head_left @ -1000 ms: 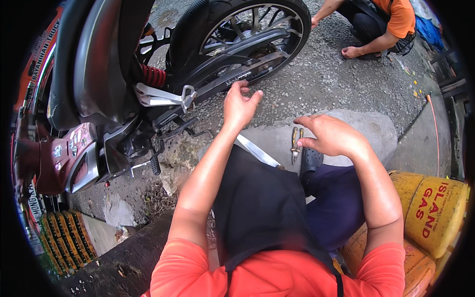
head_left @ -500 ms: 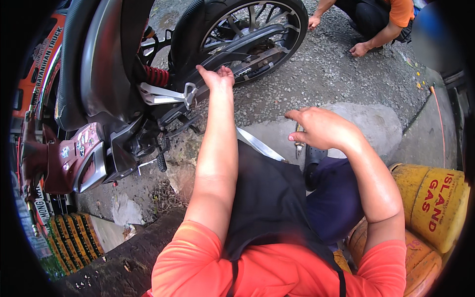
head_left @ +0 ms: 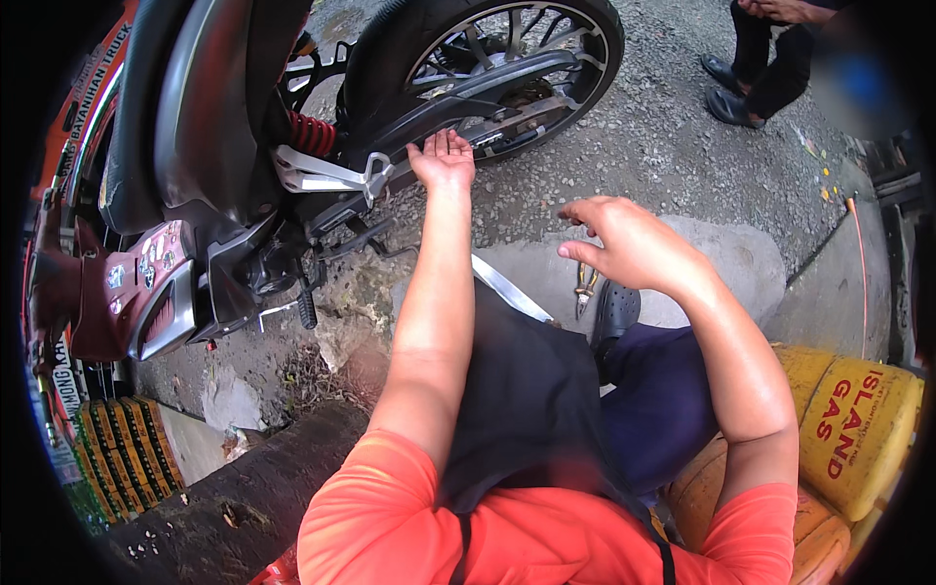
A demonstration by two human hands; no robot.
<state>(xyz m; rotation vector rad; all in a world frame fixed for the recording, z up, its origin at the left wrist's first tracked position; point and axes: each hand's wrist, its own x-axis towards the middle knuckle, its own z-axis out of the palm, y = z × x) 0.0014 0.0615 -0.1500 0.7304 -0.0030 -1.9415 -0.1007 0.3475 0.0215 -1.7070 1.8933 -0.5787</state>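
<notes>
My left hand [head_left: 447, 164] is held palm up, its fingers loosely apart and nothing in them. It is beside the chain side of a motorcycle's rear wheel [head_left: 507, 78], below the swingarm; whether it touches is unclear. Over the concrete, my right hand [head_left: 624, 239] hangs with thumb and fingers apart, holding nothing. Below it, pliers [head_left: 586, 290] with yellow-and-dark handles lie on the ground near my dark clog [head_left: 616, 310]. A long flat metal strip [head_left: 509, 287] rests beside my dark apron [head_left: 526, 390].
The motorcycle's seat [head_left: 210, 107], red shock spring [head_left: 310, 135] and silver footpeg bracket [head_left: 331, 174] are at left. Yellow gas cylinders [head_left: 848, 419] stand at right. A dark log [head_left: 244, 487] lies at lower left. A person's black shoes [head_left: 733, 109] are on the gravel at upper right.
My left hand has shifted slightly right and turned its palm up more. The other person, crouching with hands near the ground before, now appears upright with hands raised.
</notes>
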